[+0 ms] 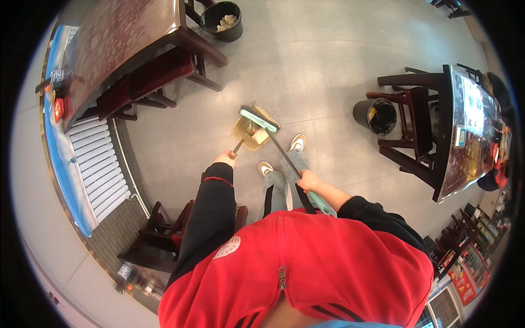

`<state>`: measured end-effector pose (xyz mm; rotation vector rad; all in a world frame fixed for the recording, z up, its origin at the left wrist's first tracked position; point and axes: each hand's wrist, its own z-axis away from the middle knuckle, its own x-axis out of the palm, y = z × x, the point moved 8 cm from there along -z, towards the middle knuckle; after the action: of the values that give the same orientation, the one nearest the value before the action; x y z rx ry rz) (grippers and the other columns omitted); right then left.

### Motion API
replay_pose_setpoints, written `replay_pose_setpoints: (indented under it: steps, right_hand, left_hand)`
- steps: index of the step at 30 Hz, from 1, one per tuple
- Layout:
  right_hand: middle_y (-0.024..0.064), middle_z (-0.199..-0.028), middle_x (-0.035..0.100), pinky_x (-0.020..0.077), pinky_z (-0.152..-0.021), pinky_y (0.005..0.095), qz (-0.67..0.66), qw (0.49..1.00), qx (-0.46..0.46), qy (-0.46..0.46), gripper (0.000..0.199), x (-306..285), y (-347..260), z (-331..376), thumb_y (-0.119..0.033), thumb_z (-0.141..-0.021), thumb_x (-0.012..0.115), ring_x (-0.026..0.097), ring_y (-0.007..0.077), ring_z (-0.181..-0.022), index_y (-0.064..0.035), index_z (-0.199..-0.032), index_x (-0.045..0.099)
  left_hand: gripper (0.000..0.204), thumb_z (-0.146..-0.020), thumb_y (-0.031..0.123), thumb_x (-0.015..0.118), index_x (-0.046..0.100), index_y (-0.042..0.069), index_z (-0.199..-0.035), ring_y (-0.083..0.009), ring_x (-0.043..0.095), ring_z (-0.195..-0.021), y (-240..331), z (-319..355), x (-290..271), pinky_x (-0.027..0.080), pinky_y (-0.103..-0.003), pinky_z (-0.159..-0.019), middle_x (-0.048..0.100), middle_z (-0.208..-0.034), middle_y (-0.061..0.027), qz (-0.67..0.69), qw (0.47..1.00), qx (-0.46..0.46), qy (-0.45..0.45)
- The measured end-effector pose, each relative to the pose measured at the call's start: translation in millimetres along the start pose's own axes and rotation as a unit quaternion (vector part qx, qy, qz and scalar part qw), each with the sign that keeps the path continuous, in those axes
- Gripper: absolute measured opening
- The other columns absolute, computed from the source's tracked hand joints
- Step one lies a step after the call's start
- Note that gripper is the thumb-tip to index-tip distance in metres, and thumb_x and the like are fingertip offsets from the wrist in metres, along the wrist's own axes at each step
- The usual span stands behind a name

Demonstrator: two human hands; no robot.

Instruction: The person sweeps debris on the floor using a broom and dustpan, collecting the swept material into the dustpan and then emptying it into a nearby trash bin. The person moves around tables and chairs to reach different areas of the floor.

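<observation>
Over on the far left there's a white radiator running along the wall, with a dark wooden table above it in the frame and a matching bench tucked beside it. Lower down on that side sits another dark wooden chair. A black bin with some scraps in it stands on the grey tiled floor by the table's corner.

Moving toward the middle, the left hand is closed around the thin handle of a tan dustpan, which rests on the floor just ahead of the person's feet. There's a bit of pale rubbish sitting in the pan. The broom, with a teal head, lies right across the dustpan's mouth, touching it. Its long shaft runs back diagonally to the right hand, which is wrapped tight around the shaft just above the teal grip end. Both sneakers are planted just behind the pan, and the person's in a red top with black sleeves.

Further right, a second black bin stands next to a dark chair and another glossy table, well apart from the sweeping spot.
</observation>
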<state>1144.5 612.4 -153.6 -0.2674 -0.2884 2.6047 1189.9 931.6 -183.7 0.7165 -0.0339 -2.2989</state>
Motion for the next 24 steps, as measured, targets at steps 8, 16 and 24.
replay_pose_setpoints:
  steps: [8, 16, 24]
  right_hand:
    - [0.0119, -0.068, 0.056, 0.0419, -0.037, 0.0294, -0.202, 0.975, 0.01, 0.094, 0.054, -88, 76, 51, -0.008, -0.067, 0.051, 0.05, 0.0159, -0.04, -0.0017, -0.119, 0.038]
    - [0.0139, -0.057, 0.053, 0.0424, -0.04, 0.0331, -0.194, 0.931, 0.022, 0.309, 0.031, -257, 162, 29, -0.004, -0.067, 0.045, 0.052, 0.0207, -0.039, 0.0036, -0.097, 0.048]
    - [0.0071, -0.07, 0.062, 0.0467, -0.058, 0.0341, 0.155, 0.976, 0.08, 0.129, 0.02, -330, 170, -126, -0.021, -0.076, 0.046, 0.061, 0.0199, -0.063, -0.0135, -0.075, 0.064]
  left_hand:
    - [0.029, -0.067, 0.006, 0.052, 0.052, 0.004, -0.096, -0.0157, 0.053, -0.095, -49, 6, 7, 0.037, -0.026, -0.085, 0.058, -0.096, -0.0053, 0.134, 0.991, 0.015, 0.001]
    - [0.028, -0.063, 0.011, 0.058, 0.054, 0.011, -0.091, -0.0151, 0.055, -0.082, -33, 24, -5, 0.041, -0.026, -0.075, 0.059, -0.084, -0.0037, 0.118, 0.991, 0.007, 0.058]
    - [0.025, -0.065, 0.007, 0.056, 0.054, 0.009, -0.09, -0.0125, 0.055, -0.082, 23, 8, -17, 0.041, -0.025, -0.075, 0.059, -0.083, -0.0026, 0.059, 0.997, 0.008, 0.047]
